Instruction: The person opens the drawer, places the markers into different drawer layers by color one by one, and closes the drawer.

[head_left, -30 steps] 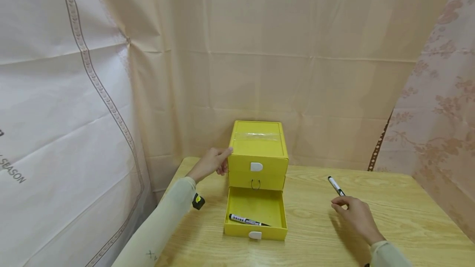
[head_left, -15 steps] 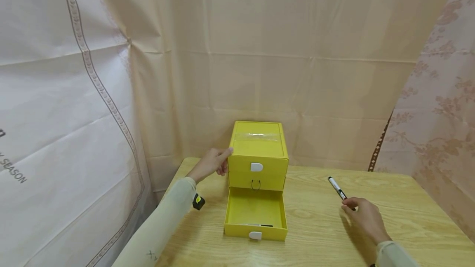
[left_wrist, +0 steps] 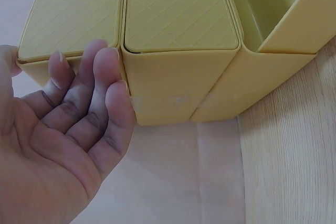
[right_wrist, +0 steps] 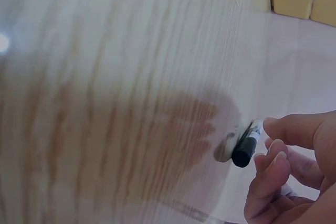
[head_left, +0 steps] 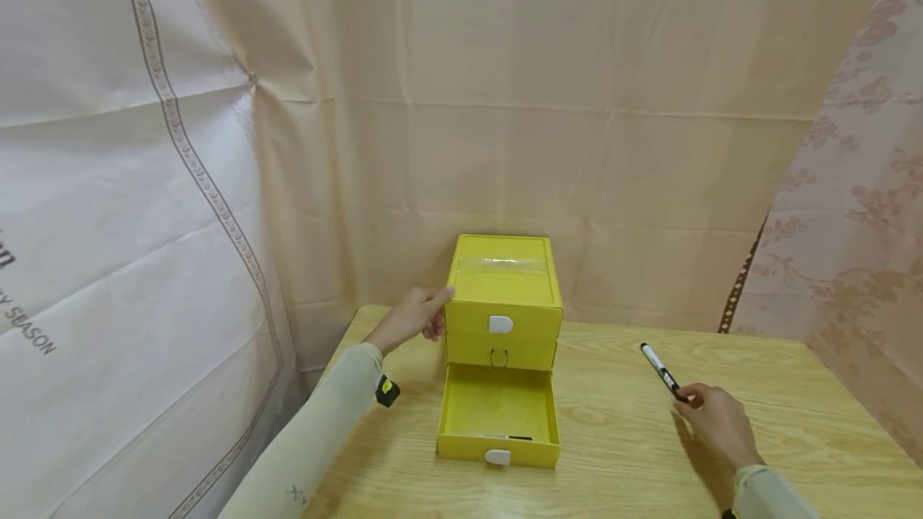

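A yellow drawer box stands at the middle of the table, its bottom drawer pulled out. My left hand rests on the box's left side, thumb on the top edge; in the left wrist view its bent fingers lie along the yellow panels. To the right, my right hand pinches the black end of a white-and-black marker between thumb and fingers. The right wrist view shows the thumb and fingertips right at that marker. Inside the drawer, a second marker lies against the front wall, mostly hidden by it.
The box has white pull tabs on its top and bottom drawers and a dark loop between them. The wooden table ends at a beige cloth behind. More cloth hangs at both sides.
My right hand has moved slightly right and toward me along the marker, to its near end. The marker in the drawer has rolled against the front wall. My left hand has stayed put.
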Action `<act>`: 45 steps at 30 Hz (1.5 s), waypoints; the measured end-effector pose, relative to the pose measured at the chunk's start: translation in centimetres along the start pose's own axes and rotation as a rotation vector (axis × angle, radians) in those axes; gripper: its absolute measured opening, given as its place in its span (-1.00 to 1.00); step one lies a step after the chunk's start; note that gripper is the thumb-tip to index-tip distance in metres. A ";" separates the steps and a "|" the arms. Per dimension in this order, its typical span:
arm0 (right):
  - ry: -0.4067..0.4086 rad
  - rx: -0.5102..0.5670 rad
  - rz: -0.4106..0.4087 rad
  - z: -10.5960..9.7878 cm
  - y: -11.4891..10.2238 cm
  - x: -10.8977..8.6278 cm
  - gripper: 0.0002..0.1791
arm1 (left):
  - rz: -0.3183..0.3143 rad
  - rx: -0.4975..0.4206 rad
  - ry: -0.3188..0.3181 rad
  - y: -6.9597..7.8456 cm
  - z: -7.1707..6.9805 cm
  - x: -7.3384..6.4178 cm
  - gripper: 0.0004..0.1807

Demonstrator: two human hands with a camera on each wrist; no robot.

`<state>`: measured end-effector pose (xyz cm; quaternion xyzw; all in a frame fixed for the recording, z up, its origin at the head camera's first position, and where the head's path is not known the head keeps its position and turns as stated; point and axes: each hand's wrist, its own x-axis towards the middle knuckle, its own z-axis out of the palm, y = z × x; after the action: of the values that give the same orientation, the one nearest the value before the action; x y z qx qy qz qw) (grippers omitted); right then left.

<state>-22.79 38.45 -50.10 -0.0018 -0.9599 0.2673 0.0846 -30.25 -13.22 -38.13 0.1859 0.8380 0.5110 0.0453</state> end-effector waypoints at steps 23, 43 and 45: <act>-0.014 0.009 0.142 -0.4 1.5 1.2 -0.68 | 0.017 0.017 0.010 0.0 -0.1 0.0 -0.29; -0.063 -0.058 0.216 -0.7 1.5 1.5 -0.68 | 0.002 0.021 0.012 0.0 0.0 0.1 -0.30; -0.066 -0.058 0.214 -0.7 1.4 1.4 -0.70 | 0.000 0.022 0.010 0.0 0.1 0.1 -0.30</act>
<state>-24.14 40.13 -49.99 -0.0980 -0.9639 0.2466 0.0237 -30.33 -13.12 -38.21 0.1838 0.8439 0.5026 0.0388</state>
